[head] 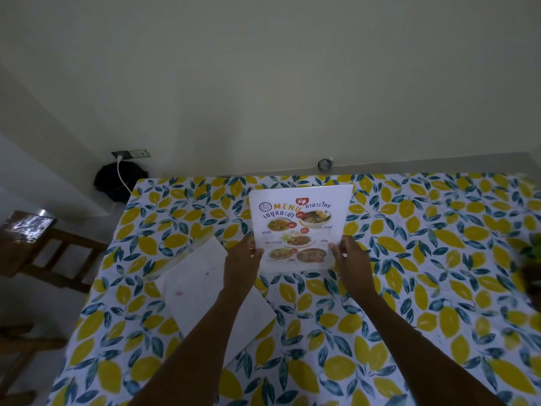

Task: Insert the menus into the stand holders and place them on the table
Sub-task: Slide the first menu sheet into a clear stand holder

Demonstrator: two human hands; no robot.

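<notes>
Left hand [244, 256] and right hand [348, 256] each pinch a side edge of the upright menu [298, 227], steadying it above the table [439, 259].

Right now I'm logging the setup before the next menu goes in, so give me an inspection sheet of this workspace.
Surface: table under a lemon-print tablecloth, flat.
Job's things: printed colour menu sheet in a clear stand holder, held upright over the table; white paper sheets lying flat at the left, faint pink marks showing.
Clutter: dark potted plant at the right edge, partly cut off.
Hands: left hand pinching the menu's left edge; right hand pinching its right edge.
Cables: white cable plugged into a wall socket, running down behind the table.
Surroundings: brown wooden chair at left; plain pale wall.
</notes>
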